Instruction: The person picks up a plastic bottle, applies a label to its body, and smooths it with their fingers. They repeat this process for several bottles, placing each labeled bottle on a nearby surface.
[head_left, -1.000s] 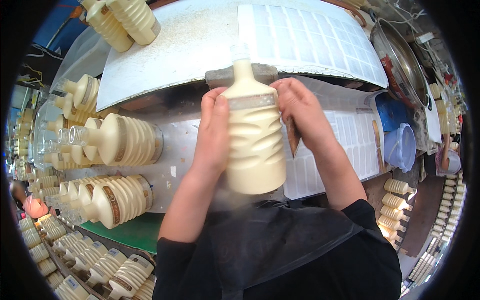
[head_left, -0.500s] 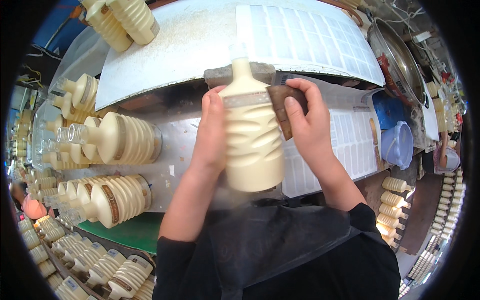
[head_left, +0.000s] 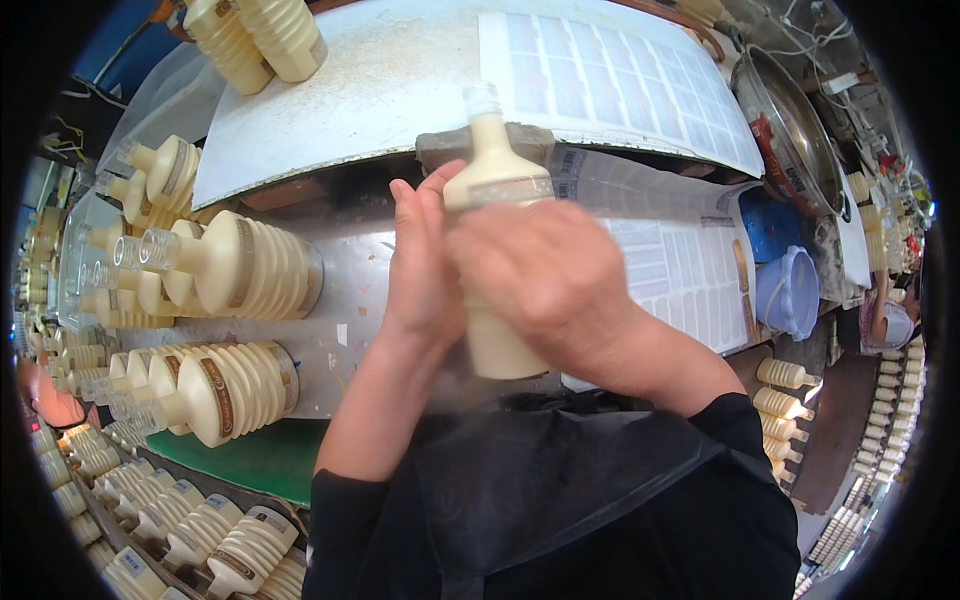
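Left: ribbed cream bottles [head_left: 255, 268] stood grouped on the grey worktop [head_left: 345, 285], necks toward the left. Left hand [head_left: 415, 270]: fingers extended, grip wide, set along the near bottle's left side; contact partly hidden. Centre: the worked bottle [head_left: 498, 168] lay between both hands, neck pointing away from the person and above a grey block [head_left: 437, 150]. Right hand [head_left: 545, 265]: blurred, across the bottle's front just below the label band [head_left: 510, 190]; could not tell whether it held anything. Right: a sheet of pale pieces [head_left: 680, 265], then a blue bucket [head_left: 787, 292].

Judged step: smoothing the band. Next move seemed to call for steady left-hand support and even right-hand pressure.
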